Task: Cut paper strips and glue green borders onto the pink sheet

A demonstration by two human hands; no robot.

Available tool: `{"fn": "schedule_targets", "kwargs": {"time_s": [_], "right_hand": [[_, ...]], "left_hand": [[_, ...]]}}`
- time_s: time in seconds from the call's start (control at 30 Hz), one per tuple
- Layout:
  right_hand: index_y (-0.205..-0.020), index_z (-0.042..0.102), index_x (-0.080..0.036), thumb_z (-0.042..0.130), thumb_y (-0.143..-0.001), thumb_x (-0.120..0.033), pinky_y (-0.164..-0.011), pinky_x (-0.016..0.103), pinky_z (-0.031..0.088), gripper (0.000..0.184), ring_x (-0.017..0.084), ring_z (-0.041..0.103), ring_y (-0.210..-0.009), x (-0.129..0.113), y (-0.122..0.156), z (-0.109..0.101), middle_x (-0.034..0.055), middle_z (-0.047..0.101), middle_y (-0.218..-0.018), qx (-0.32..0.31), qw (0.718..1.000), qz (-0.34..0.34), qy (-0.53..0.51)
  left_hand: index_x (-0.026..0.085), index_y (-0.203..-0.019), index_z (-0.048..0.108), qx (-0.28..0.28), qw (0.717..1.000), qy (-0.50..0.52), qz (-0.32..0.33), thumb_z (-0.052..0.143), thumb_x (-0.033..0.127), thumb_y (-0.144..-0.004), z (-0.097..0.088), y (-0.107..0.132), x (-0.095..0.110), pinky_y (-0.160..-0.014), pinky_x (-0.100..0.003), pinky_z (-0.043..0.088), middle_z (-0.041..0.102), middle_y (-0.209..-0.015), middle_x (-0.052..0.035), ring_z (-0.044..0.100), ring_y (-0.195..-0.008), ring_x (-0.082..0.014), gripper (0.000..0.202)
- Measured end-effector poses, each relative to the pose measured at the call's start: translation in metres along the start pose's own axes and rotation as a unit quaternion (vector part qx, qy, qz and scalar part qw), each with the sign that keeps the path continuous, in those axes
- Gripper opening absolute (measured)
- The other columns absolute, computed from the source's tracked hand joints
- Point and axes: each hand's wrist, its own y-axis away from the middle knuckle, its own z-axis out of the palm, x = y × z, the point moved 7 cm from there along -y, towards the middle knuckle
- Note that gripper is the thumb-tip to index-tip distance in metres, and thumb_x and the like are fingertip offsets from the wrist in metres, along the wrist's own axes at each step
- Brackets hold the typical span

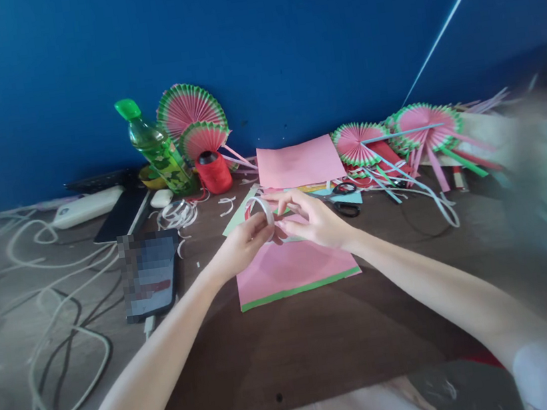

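Lining the worktop (293, 357), a bottle (157, 146), a spool (214, 174) and a fan (193, 108) are standing at upper left, while more fans (427, 125) are lying at upper right. A phone (154, 274) and cables (105, 341) are filling the left side. Scissors (348, 209) are lying just right of the hands, their handles pointing right and their blades partly hiding behind the right hand (313, 218).

At the frame's centre, the left hand (245, 237) is closing its fingers around a tape roll (268, 212), above a pink sheet (295, 273). The right hand is holding its fingers loosely apart against the roll; whether it is pinching anything, I cannot tell. The roll is standing on edge, its ring running up and down and its hole facing roughly sideways. The sheet's green edge is facing the bottom of the frame, running left to right and rising slightly rightward.
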Motion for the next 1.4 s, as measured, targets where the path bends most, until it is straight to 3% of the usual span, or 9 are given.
{"fn": "schedule_targets", "kwargs": {"time_s": [0.13,0.27,0.5,0.67,0.77,0.93,1.2,1.4], "right_hand": [[-0.114,0.051,-0.025,0.051,-0.081,-0.013,-0.099,0.041,0.042,0.035,0.019,0.05,-0.119,0.001,-0.002,-0.001,0.0057,0.055,-0.127,0.007,1.0,-0.002,0.002],[-0.102,0.063,-0.024,0.052,-0.08,-0.013,-0.101,0.043,0.039,0.027,0.02,0.05,-0.119,-0.004,-0.002,-0.002,0.005,0.059,-0.121,0.015,0.997,-0.024,0.073],[-0.082,0.061,-0.02,0.06,-0.078,-0.026,-0.085,0.037,0.05,0.008,0.02,0.058,-0.106,-0.001,0.0,-0.008,0.0074,0.064,-0.109,0.076,0.996,-0.013,0.051],[-0.074,0.056,-0.018,0.059,-0.079,-0.031,-0.082,0.037,0.05,0.014,0.016,0.064,-0.086,0.011,-0.002,-0.012,0.0055,0.066,-0.094,0.092,0.995,0.043,-0.014],[-0.073,0.055,-0.019,0.06,-0.078,-0.03,-0.082,0.036,0.05,0.013,0.016,0.064,-0.084,0.013,-0.004,-0.018,0.0046,0.066,-0.088,0.099,0.993,0.065,-0.011],[-0.072,0.056,-0.018,0.063,-0.075,-0.034,-0.079,0.036,0.05,0.017,0.016,0.063,-0.08,0.008,-0.006,-0.027,0.0039,0.067,-0.081,0.096,0.992,0.085,-0.009],[-0.074,0.058,-0.017,0.068,-0.07,-0.042,-0.073,0.033,0.051,0.027,0.017,0.064,-0.076,0.005,-0.008,-0.043,0.0039,0.068,-0.076,0.09,0.991,0.098,-0.036],[-0.072,0.058,-0.017,0.07,-0.069,-0.041,-0.074,0.034,0.053,0.027,0.018,0.067,-0.076,0.0,-0.009,-0.05,0.0041,0.069,-0.075,0.094,0.987,0.108,-0.07]], "left_hand": [[0.015,-0.089,0.054,-0.019,1.0,0.01,-0.007,0.041,0.032,-0.089,0.004,0.0,0.003,-0.077,-0.03,0.048,0.064,-0.081,-0.0043,0.062,-0.078,-0.0142,0.022],[0.015,-0.089,0.053,-0.009,1.0,0.015,-0.015,0.04,0.032,-0.089,0.004,0.0,0.004,-0.074,-0.029,0.047,0.064,-0.082,-0.0043,0.063,-0.074,-0.0133,0.022],[0.015,-0.089,0.051,-0.004,1.0,-0.017,-0.024,0.035,0.032,-0.091,0.003,0.0,0.004,-0.068,-0.027,0.044,0.063,-0.069,-0.0013,0.058,-0.064,-0.0115,0.023],[0.016,-0.085,0.052,-0.004,0.997,-0.054,-0.046,0.035,0.033,-0.09,0.0,0.0,0.0,-0.067,-0.026,0.04,0.055,-0.061,0.0024,0.051,-0.061,-0.0109,0.025],[0.016,-0.086,0.055,-0.011,0.997,-0.065,-0.041,0.036,0.032,-0.088,-0.002,-0.001,-0.001,-0.066,-0.026,0.039,0.051,-0.062,0.0031,0.047,-0.06,-0.011,0.024],[0.014,-0.104,0.056,-0.023,0.997,-0.052,-0.053,0.037,0.027,-0.084,-0.008,-0.001,0.0,-0.068,-0.026,0.039,0.046,-0.062,0.0036,0.045,-0.062,-0.012,0.031],[0.013,-0.104,0.059,-0.032,0.998,-0.012,-0.048,0.037,0.027,-0.085,-0.019,0.001,-0.002,-0.079,-0.027,0.038,0.051,-0.069,0.0018,0.048,-0.071,-0.0127,0.033],[0.014,-0.098,0.06,-0.015,0.999,0.011,-0.043,0.04,0.027,-0.085,-0.023,-0.001,-0.003,-0.075,-0.027,0.038,0.054,-0.069,0.0014,0.049,-0.071,-0.013,0.027]]}}
